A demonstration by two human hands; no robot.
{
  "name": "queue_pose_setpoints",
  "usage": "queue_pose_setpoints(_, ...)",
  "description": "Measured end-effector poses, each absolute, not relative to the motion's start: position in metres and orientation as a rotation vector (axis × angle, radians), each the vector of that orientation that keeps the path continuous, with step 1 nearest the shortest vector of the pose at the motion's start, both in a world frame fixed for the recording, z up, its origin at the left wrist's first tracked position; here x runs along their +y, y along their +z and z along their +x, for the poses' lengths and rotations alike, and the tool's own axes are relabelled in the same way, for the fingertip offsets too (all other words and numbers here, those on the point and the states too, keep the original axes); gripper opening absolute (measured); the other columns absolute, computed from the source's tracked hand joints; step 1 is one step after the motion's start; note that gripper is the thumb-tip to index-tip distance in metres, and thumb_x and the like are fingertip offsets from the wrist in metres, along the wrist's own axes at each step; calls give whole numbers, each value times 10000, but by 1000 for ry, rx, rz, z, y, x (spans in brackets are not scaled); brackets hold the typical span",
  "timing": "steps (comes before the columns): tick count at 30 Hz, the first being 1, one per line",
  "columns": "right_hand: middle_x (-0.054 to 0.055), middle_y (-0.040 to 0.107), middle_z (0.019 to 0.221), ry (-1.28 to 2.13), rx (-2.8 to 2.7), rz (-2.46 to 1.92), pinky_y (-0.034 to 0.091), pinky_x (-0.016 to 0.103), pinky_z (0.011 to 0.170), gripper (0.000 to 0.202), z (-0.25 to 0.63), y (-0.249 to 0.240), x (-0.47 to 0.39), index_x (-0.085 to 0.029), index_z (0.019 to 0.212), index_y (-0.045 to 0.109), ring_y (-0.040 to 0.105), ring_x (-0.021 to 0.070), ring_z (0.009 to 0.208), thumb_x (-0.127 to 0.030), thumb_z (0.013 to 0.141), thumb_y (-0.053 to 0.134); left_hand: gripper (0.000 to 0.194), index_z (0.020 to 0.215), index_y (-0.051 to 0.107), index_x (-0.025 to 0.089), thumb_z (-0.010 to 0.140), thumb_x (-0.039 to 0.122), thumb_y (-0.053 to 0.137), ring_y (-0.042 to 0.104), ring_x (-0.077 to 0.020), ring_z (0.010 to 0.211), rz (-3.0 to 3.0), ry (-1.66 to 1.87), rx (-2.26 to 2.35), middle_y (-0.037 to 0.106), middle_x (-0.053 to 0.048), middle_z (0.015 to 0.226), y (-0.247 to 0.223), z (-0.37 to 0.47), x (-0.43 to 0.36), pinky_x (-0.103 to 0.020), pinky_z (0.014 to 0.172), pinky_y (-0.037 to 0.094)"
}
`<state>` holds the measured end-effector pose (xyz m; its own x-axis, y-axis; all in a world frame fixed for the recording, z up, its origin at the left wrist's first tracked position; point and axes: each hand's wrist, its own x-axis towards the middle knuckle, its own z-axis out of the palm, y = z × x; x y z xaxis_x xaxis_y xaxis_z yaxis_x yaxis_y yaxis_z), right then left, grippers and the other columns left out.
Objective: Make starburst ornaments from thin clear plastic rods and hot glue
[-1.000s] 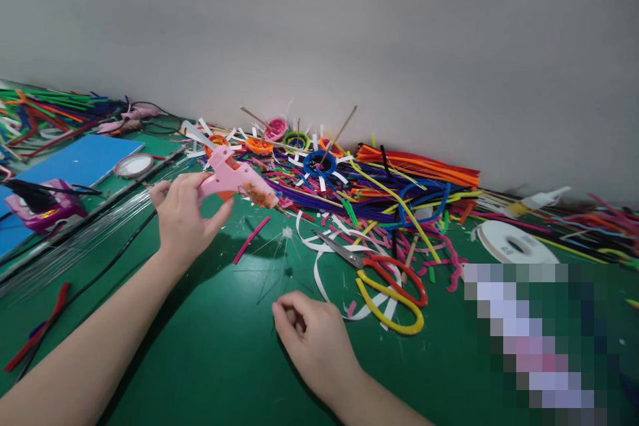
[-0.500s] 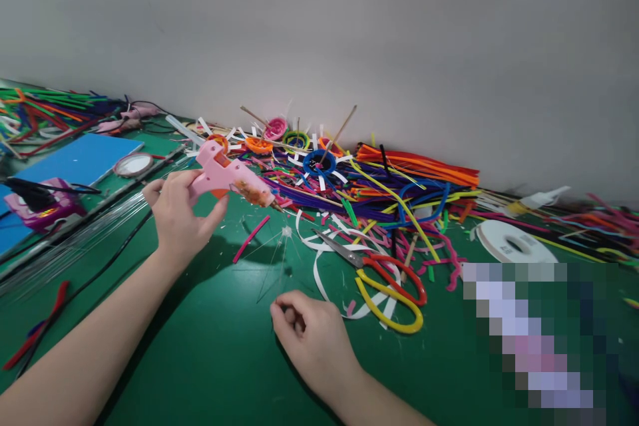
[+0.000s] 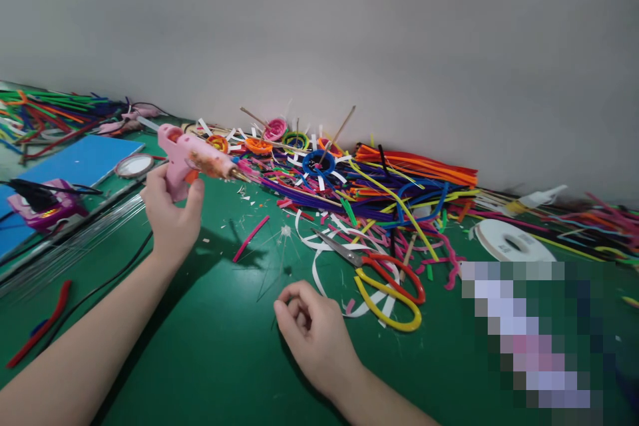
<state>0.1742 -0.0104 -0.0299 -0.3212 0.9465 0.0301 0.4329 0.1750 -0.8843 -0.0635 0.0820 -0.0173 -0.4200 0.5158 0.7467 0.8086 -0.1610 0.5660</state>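
My left hand grips a pink glue gun by its handle, raised over the table, its stained nozzle pointing right. My right hand is low over the green table, its fingers curled with thumb and forefinger together; what they pinch, if anything, is too small to make out. Just beyond it, thin clear strands spread from a whitish blob on the table. A short pink pipe-cleaner piece lies to the left of the blob. Scissors with red and yellow handles rest right of it.
Coiled flower-like pieces with white strips stand at the back among heaped pipe cleaners. White ribbon curls beside the scissors, and a white spool lies at right. A blue board and a purple socket block are at left.
My left hand has moved left and the glue gun with it, its nozzle now farther from the blob. My right hand has shifted slightly, its fingers still curled.
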Motion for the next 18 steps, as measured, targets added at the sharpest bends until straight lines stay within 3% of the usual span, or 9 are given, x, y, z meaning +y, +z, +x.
queue_pose_setpoints(4, -90, 329, 462, 1049, -1766, -1173, 273, 179, 396, 218, 178, -27, -12, -204, 659, 429, 359, 61, 395, -304, 849, 470, 310, 992, 509, 130, 806, 379, 511, 418, -161, 715, -1523, -1603, -1838, 494, -39, 815, -19, -66, 84, -308, 691, 367)
queue_pose_setpoints(8, -103, 253, 454, 885, -1813, -974, 224, 181, 374, 217, 181, -23, -15, -206, 635, 409, 291, 47, 362, -222, 849, 446, 316, 980, 523, 165, 742, 368, 571, 442, -193, 734, -1608, -1504, -1809, 522, -32, 775, -24, -59, 82, -356, 769, 360)
queue_pose_setpoints(18, -83, 334, 464, 772, -1891, -920, 287, 170, 415, 228, 181, -22, -12, -183, 624, 467, 366, 38, 379, -207, 850, 453, 316, 1040, 497, 224, 764, 373, 537, 513, -215, 638, -1810, -1233, -1662, 584, -20, 750, -26, -50, 79, -401, 798, 339)
